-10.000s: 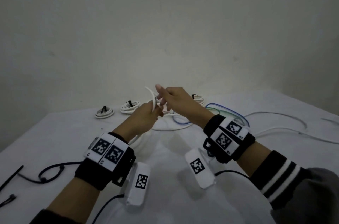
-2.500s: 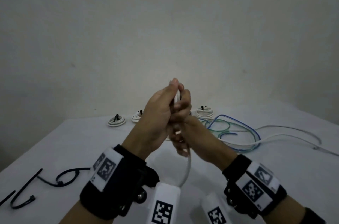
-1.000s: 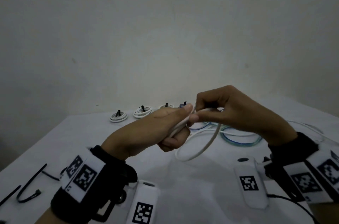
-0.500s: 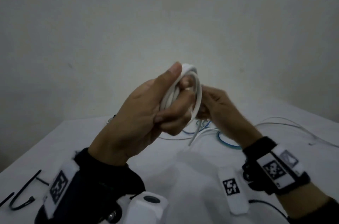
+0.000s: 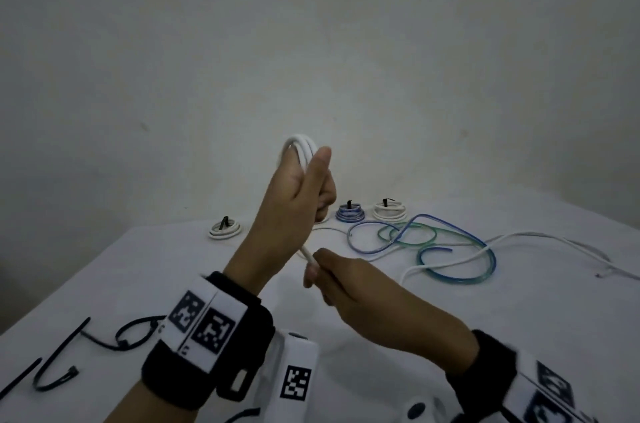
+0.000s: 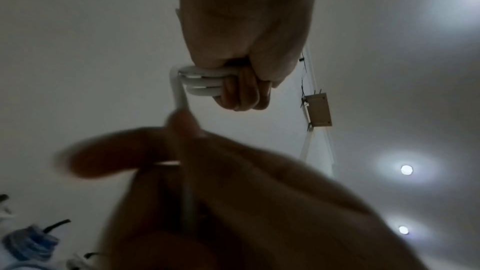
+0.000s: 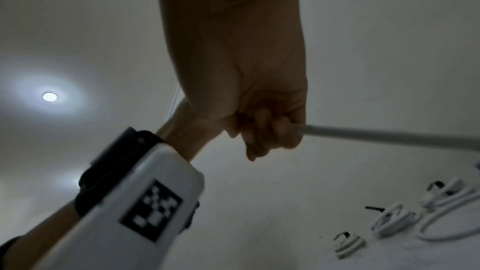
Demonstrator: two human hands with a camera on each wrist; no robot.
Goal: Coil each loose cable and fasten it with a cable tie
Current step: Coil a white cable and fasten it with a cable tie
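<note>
My left hand (image 5: 298, 194) is raised over the middle of the table and grips a white cable coil (image 5: 301, 149) of a few turns, whose top loop shows above the thumb. In the left wrist view the left hand's fingers (image 6: 244, 93) curl round the bundled turns of the coil (image 6: 205, 79). Just below, my right hand (image 5: 332, 277) pinches the coil's free tail (image 5: 307, 254), which runs straight up to the left hand. The right wrist view shows the right hand (image 7: 262, 128) closed on that tail (image 7: 389, 136).
Three tied coils (image 5: 224, 231) (image 5: 349, 214) (image 5: 388, 210) stand along the table's back edge. Loose blue and green cables (image 5: 433, 239) and a long white cable (image 5: 554, 241) lie to the right. Black cable ties (image 5: 131, 336) (image 5: 52, 374) lie at the near left.
The right hand has dropped from behind the coil to below it and now pinches the tail. The left hand has turned upright with the coil and moved a little away from me.
</note>
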